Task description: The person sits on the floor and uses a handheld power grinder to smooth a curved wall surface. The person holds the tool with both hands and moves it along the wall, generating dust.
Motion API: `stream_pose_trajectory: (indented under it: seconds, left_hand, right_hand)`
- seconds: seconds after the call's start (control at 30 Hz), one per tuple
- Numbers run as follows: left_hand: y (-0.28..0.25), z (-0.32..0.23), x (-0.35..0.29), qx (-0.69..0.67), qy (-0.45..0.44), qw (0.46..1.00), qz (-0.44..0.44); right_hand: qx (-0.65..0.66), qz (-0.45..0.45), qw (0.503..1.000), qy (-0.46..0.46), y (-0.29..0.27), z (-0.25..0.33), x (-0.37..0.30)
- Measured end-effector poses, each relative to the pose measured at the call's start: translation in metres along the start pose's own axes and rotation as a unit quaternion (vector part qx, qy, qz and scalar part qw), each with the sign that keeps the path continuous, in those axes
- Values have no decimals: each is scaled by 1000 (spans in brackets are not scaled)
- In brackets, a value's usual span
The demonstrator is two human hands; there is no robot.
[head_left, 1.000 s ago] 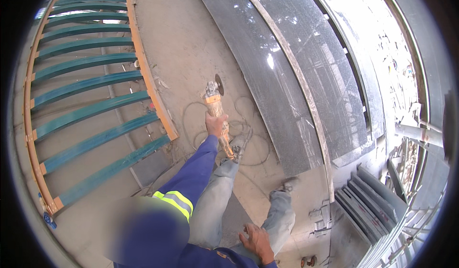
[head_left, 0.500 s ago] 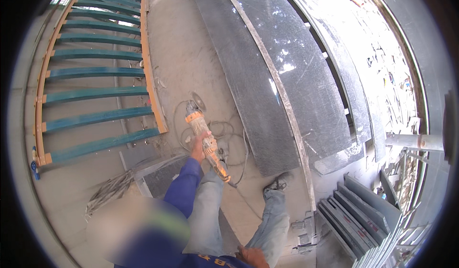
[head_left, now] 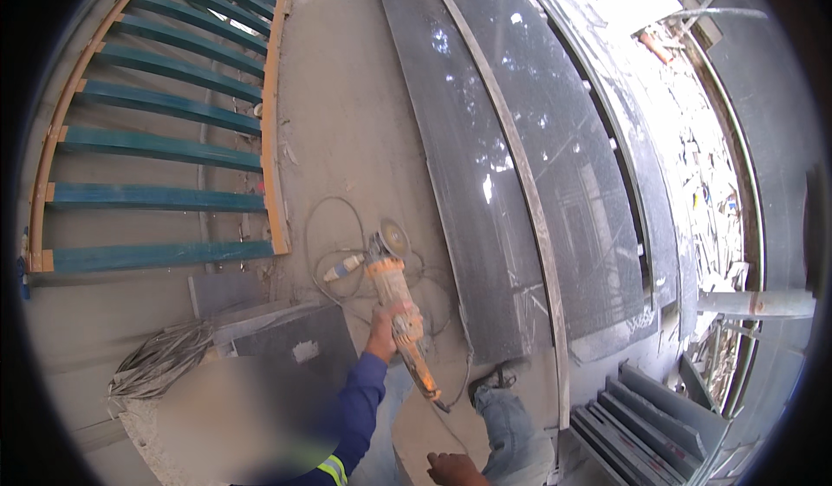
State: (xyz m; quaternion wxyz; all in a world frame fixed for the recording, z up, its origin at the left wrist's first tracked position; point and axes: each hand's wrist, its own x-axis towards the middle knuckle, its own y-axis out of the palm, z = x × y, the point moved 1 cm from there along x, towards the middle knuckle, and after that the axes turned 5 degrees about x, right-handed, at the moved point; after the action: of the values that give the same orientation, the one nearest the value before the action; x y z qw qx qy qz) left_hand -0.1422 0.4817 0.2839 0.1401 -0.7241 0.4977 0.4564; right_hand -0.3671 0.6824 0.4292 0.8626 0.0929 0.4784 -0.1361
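Note:
My left hand (head_left: 386, 330) is wrapped round the body of an orange, dust-covered angle grinder (head_left: 406, 308). Its round disc (head_left: 394, 237) points away from me, above the floor, and its cord trails from the rear end near my legs. Low in the view, my right hand (head_left: 455, 469) is closed beside my right leg; whatever it might hold is hidden. Beyond the grinder, a loop of grey cable (head_left: 316, 213) lies on the dusty floor with a white and blue connector (head_left: 344, 267).
Large dark stone slabs (head_left: 494, 226) stretch along the right, with a long narrow bar (head_left: 520, 156) across them. Green slats in an orange frame (head_left: 276, 174) stand at left. Several cut slabs (head_left: 650, 425) stack at lower right. A dark block (head_left: 299, 347) and bundled strips (head_left: 165, 360) sit at lower left.
The view has shifted, so the slabs and slatted frame sit lower. My left hand has brought the grinder slightly right and nearer. My right hand has come away from my thigh.

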Motion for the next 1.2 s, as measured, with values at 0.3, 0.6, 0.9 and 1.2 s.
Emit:
stream_pose_trajectory:
  seconds: [0.3, 0.6, 0.9, 1.2]
  left_hand:
    - [-1, -8, -8, -27, -12, 1000, -2]
    - [-12, -22, 60, -37, -54, 996, 66]
    - [23, -76, 232, 91, 118, 978, 145]
    - [11, -59, 310, 104, 164, 969, 153]
  right_hand:
    - [36, -175, 974, -138, 137, -77, -23]
    - [-21, -239, 964, -113, 38, -108, 34]
    - [92, -384, 898, -192, -242, -48, 228]
    - [130, -460, 838, -263, -259, 28, 392]
